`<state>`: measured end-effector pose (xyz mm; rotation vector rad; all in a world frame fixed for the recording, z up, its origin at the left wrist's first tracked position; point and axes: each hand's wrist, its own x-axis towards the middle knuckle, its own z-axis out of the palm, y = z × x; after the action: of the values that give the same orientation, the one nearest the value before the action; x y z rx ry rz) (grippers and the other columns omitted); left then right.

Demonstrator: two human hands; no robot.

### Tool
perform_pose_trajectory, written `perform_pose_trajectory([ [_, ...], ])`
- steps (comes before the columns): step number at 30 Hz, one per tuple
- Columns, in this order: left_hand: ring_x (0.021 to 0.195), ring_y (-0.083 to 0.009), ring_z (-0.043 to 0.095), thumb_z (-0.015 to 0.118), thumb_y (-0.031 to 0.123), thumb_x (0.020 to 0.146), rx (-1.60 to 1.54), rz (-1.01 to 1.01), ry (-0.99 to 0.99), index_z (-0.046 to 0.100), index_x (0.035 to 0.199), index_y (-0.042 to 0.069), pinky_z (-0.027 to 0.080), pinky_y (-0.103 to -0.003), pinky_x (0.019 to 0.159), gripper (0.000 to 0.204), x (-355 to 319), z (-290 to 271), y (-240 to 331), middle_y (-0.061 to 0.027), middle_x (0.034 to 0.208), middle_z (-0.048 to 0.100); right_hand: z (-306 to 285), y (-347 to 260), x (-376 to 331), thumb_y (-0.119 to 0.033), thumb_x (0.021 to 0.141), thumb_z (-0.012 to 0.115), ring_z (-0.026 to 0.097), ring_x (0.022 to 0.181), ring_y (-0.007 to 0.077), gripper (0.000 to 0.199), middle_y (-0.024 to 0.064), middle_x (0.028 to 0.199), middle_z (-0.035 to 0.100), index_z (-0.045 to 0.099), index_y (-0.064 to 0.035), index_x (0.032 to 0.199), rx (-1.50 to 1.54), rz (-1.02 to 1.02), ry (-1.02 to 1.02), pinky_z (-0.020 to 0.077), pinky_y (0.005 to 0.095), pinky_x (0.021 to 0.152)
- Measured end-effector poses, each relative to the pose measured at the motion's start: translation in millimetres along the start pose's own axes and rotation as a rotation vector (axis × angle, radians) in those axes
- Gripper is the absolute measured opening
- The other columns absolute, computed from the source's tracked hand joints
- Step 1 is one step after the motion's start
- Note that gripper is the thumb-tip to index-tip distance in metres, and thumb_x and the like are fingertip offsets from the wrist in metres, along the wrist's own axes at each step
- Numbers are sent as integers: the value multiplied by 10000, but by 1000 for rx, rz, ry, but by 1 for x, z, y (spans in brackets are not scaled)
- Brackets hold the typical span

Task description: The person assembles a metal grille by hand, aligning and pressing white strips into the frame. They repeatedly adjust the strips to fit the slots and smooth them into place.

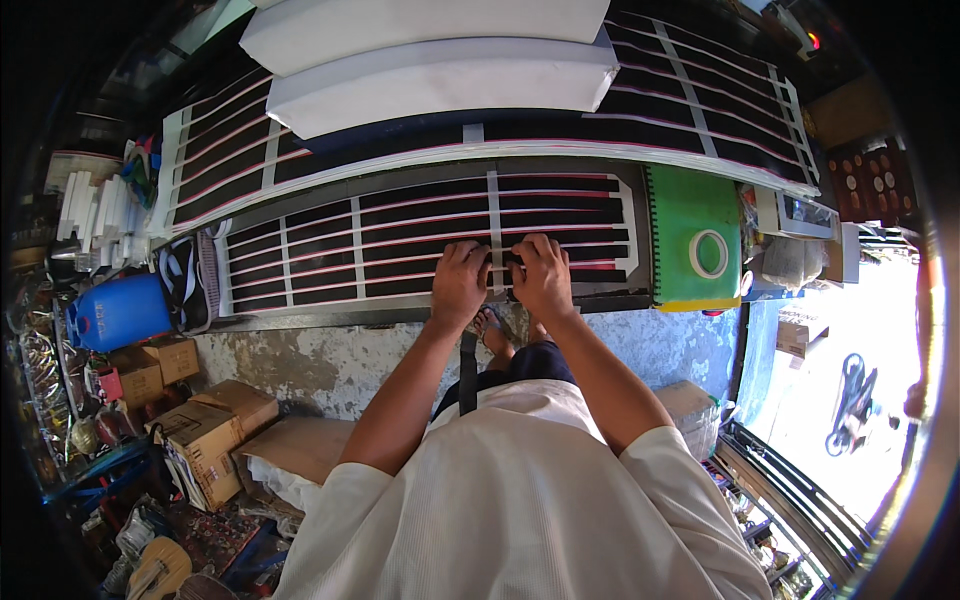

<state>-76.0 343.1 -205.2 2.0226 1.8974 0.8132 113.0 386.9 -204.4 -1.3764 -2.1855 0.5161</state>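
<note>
On the workbench in front of me lies a long panel of black strips [415, 231], split by thin white and reddish lines. Pale cross bands [356, 240] run over the strips. My left hand [461, 278] rests at the panel's near edge, just left of one such band, its fingers curled down. To the right of the same band, my right hand [541, 272] is also closed, fingers bent onto the strips. Both thumbs point inward at the band, close together. Whatever the fingertips pinch is hidden under them.
Behind the panel is a stack of similar striped sheets [650, 110] with long white boxes [440, 85] on top. A green spiral-bound book [690, 190] carries a tape roll [708, 254] at right. A blue jerrycan [120, 312] and cardboard boxes [210, 425] stand left.
</note>
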Motion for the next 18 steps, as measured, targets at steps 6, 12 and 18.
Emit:
perform_pose_trajectory([
  [6, 1115, -381, 651, 814, 35, 920, -5, 14, 11, 770, 1218, 10, 560, -493, 988, 302, 0, 2, -1, -136, 1185, 703, 1, -1, 1, -123, 879, 837, 635, 1153, 341, 272, 78, 1211, 619, 750, -108, 1137, 11, 0, 16, 508, 509, 999],
  [12, 1108, -370, 649, 811, 40, 922, -4, 13, 17, 776, 1203, 16, 561, -487, 982, 285, -3, 2, 0, -126, 1188, 698, 0, -2, -1, -122, 885, 836, 637, 1148, 345, 277, 80, 1212, 620, 746, -107, 1146, 12, 5, 9, 510, 504, 1003],
  [18, 1115, -354, 647, 799, 58, 939, 21, 35, 11, 772, 1203, 17, 571, -477, 976, 269, -4, 0, 0, -125, 1200, 682, -6, 2, 0, -120, 891, 835, 639, 1145, 349, 281, 86, 1222, 623, 748, -104, 1157, 16, -10, -38, 519, 506, 996],
])
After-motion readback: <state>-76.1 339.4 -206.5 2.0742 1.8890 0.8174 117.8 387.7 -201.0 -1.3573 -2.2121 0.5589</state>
